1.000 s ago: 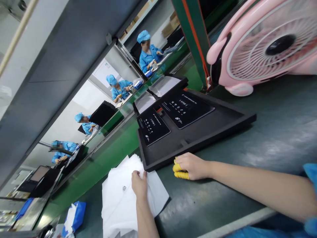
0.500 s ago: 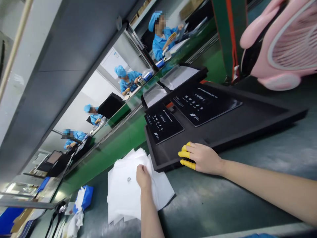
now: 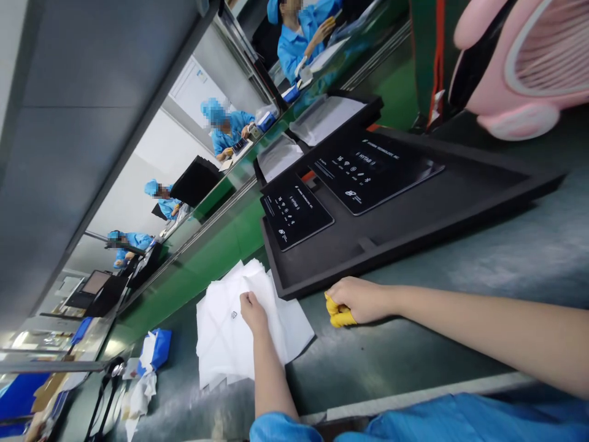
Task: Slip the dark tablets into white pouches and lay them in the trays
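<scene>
A fanned pile of thin white packing bags lies on the bench, the top one bearing a small triangular recycling mark. My left hand is closed at the upper right of the pile, thumb and fingers pinching the top bag. My right hand, with yellow finger cots, is curled into a fist just off the near edge of a black tray. Nothing shows in that fist. Two black tablets with printed front films lie in the tray, a smaller tablet at left and a larger tablet beside it.
Behind the tray, a second black tray holds items in translucent bags. A pink fan stands at the right. Left of the pile sit a blue tissue pack and black-handled scissors. Co-workers in blue work beyond the green conveyor.
My right hand has drawn back from over the tray's edge and its spread fingers have curled in. My left hand stays on the white bags. The whole view has shifted slightly.
</scene>
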Demonstrator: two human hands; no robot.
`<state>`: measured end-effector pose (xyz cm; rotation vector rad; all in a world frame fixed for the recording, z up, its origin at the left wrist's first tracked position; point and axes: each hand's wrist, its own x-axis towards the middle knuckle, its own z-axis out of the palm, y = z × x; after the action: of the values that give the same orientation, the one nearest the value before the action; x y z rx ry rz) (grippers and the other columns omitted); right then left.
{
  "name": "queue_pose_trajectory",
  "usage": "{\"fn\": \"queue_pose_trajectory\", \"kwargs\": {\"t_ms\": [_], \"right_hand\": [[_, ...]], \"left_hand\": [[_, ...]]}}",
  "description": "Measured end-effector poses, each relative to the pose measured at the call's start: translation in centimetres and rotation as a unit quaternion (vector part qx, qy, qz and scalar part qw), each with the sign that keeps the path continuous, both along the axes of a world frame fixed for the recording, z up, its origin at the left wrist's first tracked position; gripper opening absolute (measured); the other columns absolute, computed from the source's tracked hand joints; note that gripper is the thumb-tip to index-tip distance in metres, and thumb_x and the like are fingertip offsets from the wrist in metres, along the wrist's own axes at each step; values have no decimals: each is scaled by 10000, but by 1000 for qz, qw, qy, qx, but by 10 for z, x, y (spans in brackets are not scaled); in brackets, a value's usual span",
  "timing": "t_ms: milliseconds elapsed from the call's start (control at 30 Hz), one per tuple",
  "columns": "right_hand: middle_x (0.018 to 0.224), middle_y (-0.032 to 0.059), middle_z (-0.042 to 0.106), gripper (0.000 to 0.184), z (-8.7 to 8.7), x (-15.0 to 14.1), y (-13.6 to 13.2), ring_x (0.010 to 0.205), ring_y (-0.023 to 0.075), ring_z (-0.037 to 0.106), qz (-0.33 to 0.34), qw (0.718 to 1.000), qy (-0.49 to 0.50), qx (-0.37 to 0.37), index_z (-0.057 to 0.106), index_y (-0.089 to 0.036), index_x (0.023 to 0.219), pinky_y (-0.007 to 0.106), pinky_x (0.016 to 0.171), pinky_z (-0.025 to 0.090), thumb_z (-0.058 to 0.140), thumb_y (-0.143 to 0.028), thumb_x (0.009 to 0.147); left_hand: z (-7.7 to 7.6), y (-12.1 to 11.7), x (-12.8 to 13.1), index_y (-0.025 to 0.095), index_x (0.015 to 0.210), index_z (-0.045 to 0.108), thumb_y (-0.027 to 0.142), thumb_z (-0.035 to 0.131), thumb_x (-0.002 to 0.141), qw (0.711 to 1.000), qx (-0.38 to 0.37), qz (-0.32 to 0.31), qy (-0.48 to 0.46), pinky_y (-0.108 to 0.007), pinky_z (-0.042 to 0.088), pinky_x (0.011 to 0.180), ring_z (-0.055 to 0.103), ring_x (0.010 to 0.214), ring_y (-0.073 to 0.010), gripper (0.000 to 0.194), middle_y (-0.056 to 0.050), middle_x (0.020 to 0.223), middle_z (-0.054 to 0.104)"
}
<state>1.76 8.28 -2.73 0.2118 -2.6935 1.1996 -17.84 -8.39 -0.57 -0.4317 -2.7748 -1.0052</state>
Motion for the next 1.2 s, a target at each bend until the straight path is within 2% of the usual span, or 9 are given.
{"fn": "queue_pose_trajectory", "kwargs": {"t_ms": [167,333,467,567,667,933,1067,1133,1200], "right_hand": [[618,-15,577,152,3,1,0,549,87,477,-1,1000,-10,-5,651,-182,591,206,542,317,595,-258,710],[609,-17,562,167,3,2,0,544,88,468,3,1000,-12,-16,646,-185,585,209,536,315,586,-268,718],[612,-15,561,182,1,1,1,550,89,473,8,1000,-10,-17,642,-183,582,213,542,322,582,-279,724],[625,-10,576,169,0,1,1,562,92,490,9,1000,-7,-19,651,-182,597,215,552,335,581,-271,722],[639,-1,595,157,1,2,1,576,100,516,8,1000,-5,-17,661,-181,608,217,558,360,576,-251,719],[624,33,631,127,1,-1,1,560,133,545,4,1000,1,-1,672,-168,592,240,524,403,592,-217,678],[643,13,652,127,18,2,5,576,118,559,-10,999,-31,-2,684,-170,644,214,530,408,565,-195,685],[560,-40,616,97,38,2,0,499,97,526,32,998,-35,49,663,-213,603,196,455,375,591,-234,665],[456,-73,537,148,62,3,-15,433,99,487,74,990,34,115,622,-252,530,201,397,350,613,-313,665]], "left_hand": [[0,-2,-8,198,739,443,225,320,847,999,37,5,-6,-277,436,703,550,716,-153,166,-21,724,562],[10,-17,-8,165,904,508,158,412,813,996,22,-61,-59,-257,446,758,605,842,-149,133,-72,899,630],[9,-23,2,160,956,526,252,563,767,988,-112,-98,-36,-291,421,798,561,945,-195,213,-100,1026,577],[-1,-14,1,163,893,523,289,475,833,976,-205,-78,6,-294,411,750,548,904,-195,148,-86,965,558],[-5,-3,-10,173,822,522,243,366,879,979,-197,-40,24,-294,397,719,556,854,-191,180,-74,899,565],[6,-4,-26,199,688,534,197,376,850,990,-127,32,50,-269,410,610,590,672,-189,226,-32,686,627],[19,-13,-28,198,645,506,170,387,830,987,-106,65,97,-250,440,623,605,696,-188,222,-41,702,645],[35,-21,-34,205,604,464,154,386,816,981,-104,93,133,-264,446,605,602,675,-201,231,-45,664,631],[58,-29,-43,212,565,423,154,389,804,972,-107,113,175,-272,440,556,587,609,-205,248,-21,580,594]]}}
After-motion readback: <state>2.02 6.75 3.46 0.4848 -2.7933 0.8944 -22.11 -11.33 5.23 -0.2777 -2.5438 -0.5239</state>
